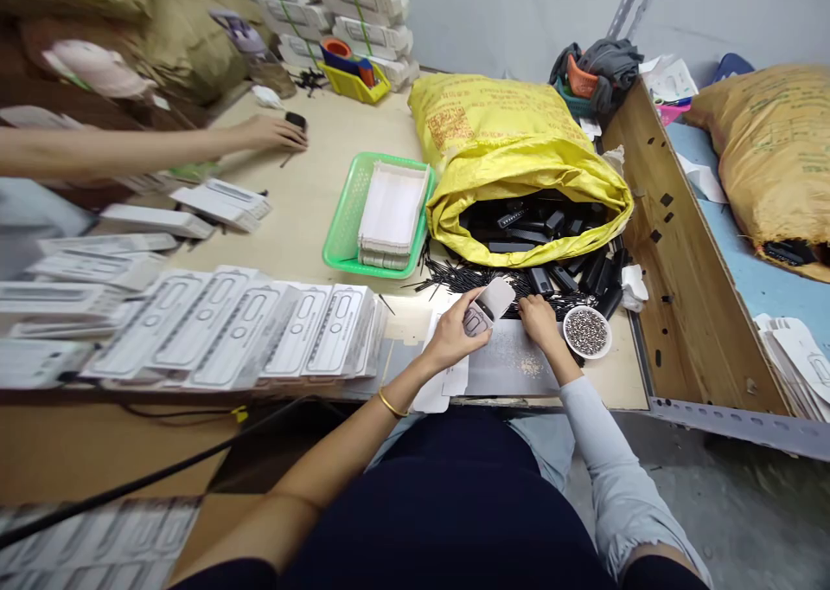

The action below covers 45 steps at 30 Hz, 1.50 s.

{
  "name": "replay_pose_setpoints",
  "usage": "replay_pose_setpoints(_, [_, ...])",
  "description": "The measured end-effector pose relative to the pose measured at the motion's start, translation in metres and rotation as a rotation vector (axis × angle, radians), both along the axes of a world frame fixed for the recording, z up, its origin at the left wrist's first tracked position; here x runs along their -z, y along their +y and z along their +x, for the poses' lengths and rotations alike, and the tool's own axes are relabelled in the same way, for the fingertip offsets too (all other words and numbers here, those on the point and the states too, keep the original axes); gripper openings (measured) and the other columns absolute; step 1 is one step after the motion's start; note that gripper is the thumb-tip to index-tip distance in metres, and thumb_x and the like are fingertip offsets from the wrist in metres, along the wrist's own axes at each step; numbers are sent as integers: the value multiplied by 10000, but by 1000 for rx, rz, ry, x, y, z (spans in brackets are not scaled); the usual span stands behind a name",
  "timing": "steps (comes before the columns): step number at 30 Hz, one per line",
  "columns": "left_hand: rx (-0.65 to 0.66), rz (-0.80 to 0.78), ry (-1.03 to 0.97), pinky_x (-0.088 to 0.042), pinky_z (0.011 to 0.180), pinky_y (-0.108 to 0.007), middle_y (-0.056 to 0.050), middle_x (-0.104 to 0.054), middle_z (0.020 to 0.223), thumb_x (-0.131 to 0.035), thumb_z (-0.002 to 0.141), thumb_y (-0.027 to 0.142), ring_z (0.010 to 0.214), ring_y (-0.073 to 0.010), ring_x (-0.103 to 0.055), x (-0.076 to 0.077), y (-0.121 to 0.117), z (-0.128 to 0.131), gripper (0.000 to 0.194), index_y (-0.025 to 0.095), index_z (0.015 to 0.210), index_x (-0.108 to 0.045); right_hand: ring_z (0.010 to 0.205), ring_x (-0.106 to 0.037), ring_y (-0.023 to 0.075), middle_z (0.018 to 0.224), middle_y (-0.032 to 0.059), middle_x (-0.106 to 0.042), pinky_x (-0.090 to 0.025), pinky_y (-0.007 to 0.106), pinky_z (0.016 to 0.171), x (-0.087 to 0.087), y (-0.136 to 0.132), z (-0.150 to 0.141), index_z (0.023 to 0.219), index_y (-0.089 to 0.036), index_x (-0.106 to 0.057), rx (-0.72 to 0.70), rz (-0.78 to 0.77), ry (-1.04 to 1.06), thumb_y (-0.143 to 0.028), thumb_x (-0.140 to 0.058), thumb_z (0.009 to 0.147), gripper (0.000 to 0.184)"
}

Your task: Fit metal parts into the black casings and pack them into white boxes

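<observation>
My left hand (457,335) is wrapped round a small white box (476,320), its end flap raised and something black showing in its opening. At the near edge of a pile of thin black sticks (454,278), my right hand (538,320) has its fingers bent down and close together; what lies between the fingertips is hidden. A round white tub of small metal pieces (587,330) stands just right of that hand. Flat white box blanks (447,382) lie under my left hand. Beneath both hands is a grey sheet (506,356) with tiny pale bits.
Behind the sticks lies an open yellow sack (519,162) of black plastic parts. A green basket (334,227) holds stacked white blanks. White printed boxes (226,335) line the left front. A co-worker's hand (278,133) holds a black item. A wooden partition (700,253) bounds the right.
</observation>
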<state>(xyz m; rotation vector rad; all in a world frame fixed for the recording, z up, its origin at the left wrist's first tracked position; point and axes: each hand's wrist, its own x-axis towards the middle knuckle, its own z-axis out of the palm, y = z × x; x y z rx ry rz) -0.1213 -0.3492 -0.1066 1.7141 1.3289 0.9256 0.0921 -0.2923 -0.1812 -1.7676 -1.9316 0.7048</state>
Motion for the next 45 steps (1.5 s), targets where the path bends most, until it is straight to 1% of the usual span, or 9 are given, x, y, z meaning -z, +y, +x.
replay_pose_setpoints(7, [6, -9, -75, -388, 1052, -381, -134, -501, 1347, -659, 711, 235, 1232, -248, -498, 10, 1, 40, 692, 158, 1340, -382, 748, -594, 172, 822, 35, -637, -490, 340, 748, -11, -4, 25, 900, -190, -573, 152, 49, 138, -226, -521, 830, 94])
replay_pose_setpoints(13, [19, 26, -2, -334, 1103, -396, -150, -455, 1392, -646, 720, 214, 1295, -251, -437, 29, 4, 55, 723, 141, 1374, -347, 608, -610, 126, 738, -23, -612, -520, 294, 626, -64, -24, 29, 891, -208, -518, 376, 195, 948, -352, -628, 784, 210])
replay_pose_setpoints(18, [59, 85, -39, -306, 1123, -397, -123, -404, 1439, -630, 730, 187, 1333, -236, -391, 26, 2, 57, 758, 199, 1410, -294, 743, -581, 161, 771, 6, -632, -486, 332, 757, -96, -48, 11, 790, -221, -625, 128, 223, 644, -338, -626, 799, 117])
replay_pose_setpoints(20, [62, 114, -68, -303, 1124, -391, -114, -388, 1449, -620, 741, 185, 1342, -228, -377, 26, 1, 57, 745, 212, 1408, -288, 812, -567, 176, 824, 22, -631, -464, 344, 809, -93, -51, 5, 823, -226, -653, 43, 188, 532, -324, -601, 817, 111])
replay_pose_setpoints(24, [112, 107, -88, -415, 1013, -370, -87, -548, 1259, -598, 753, 187, 1166, -212, -536, 29, -4, 55, 524, 214, 1251, -438, 873, -542, 169, 1004, 39, -578, -469, 311, 787, -74, -48, -13, 1100, -227, -558, 255, 233, 681, -326, -672, 747, 385])
replay_pose_setpoints(26, [165, 87, -110, -442, 970, -361, -84, -581, 1192, -603, 739, 184, 1095, -206, -573, 31, -5, 54, 483, 211, 1197, -455, 858, -546, 167, 959, 28, -577, -468, 313, 793, -65, -49, -27, 1060, -220, -552, 314, 222, 754, -349, -640, 771, 329])
replay_pose_setpoints(32, [150, -93, -301, -441, 973, -389, -199, -478, 1345, -602, 769, 229, 1141, -233, -565, 25, -4, 51, 842, 161, 1430, -85, 1035, -535, 217, 1011, 65, -590, -422, 403, 962, -57, -71, -59, 874, -242, -624, 169, 352, 631, -359, -520, 867, 157])
replay_pose_setpoints(37, [144, -81, -230, -414, 1006, -414, -187, -442, 1362, -626, 753, 250, 1179, -247, -534, 21, -5, 54, 859, 181, 1429, -102, 1015, -557, 207, 1005, 65, -614, -429, 422, 974, -50, -76, -52, 936, -250, -619, 252, 337, 629, -368, -470, 895, 194])
replay_pose_setpoints(45, [124, 44, -159, -399, 1024, -470, -196, -388, 1322, -617, 768, 263, 1246, -281, -440, 56, -7, 58, 718, 160, 1343, -200, 1253, -478, 230, 1294, 59, -575, -332, 484, 1095, -28, -81, -40, 1151, -283, -612, 134, 429, 512, -339, -477, 886, 302])
